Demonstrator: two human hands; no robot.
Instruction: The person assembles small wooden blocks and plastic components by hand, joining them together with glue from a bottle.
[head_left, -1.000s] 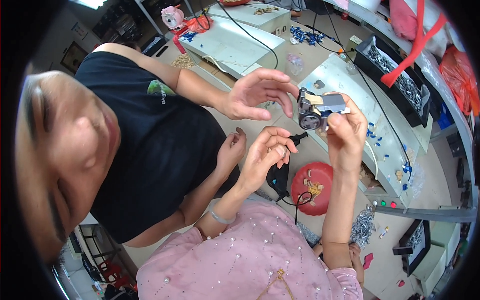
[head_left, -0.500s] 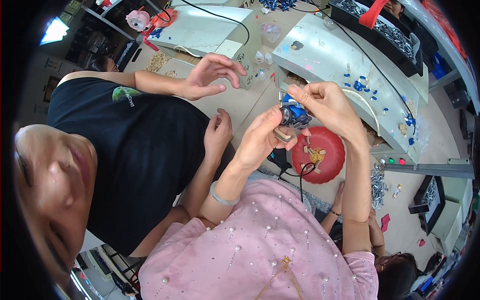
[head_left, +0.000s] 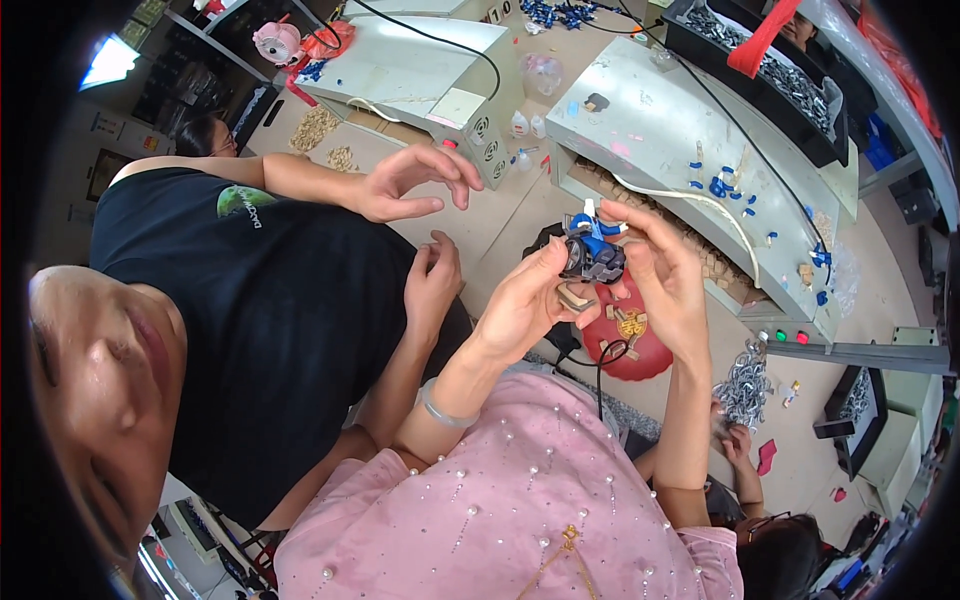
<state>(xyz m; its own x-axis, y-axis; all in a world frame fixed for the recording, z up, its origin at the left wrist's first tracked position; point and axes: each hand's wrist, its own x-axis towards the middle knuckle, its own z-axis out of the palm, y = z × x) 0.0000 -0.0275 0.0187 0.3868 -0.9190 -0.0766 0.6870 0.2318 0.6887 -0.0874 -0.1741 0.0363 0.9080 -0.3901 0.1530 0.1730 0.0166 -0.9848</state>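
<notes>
My left hand [head_left: 520, 300] and my right hand [head_left: 665, 265] meet in front of my chest, both closed around a small dark motor-like part with blue wires [head_left: 592, 255]. A pale tab-shaped piece [head_left: 574, 297] sits between my left fingers just below the part. Pink sleeves with pearl beads cover my arms. Beside me on the left stands a person in a black shirt [head_left: 290, 310]. One of their hands [head_left: 415, 180] is raised with the fingers spread, and the other hand [head_left: 432, 280] rests near my left wrist.
A red round dish [head_left: 655, 350] with small brass pieces and a black cable lies under my hands. Grey metal machine tops [head_left: 660, 130] carry scattered blue parts. A heap of metal pieces [head_left: 745, 385] lies right; another person's head [head_left: 790, 545] shows lower right.
My hands came together: the right hand held the part alone a second ago, now the left grips it too. The view shifted, so the bench slid up and right.
</notes>
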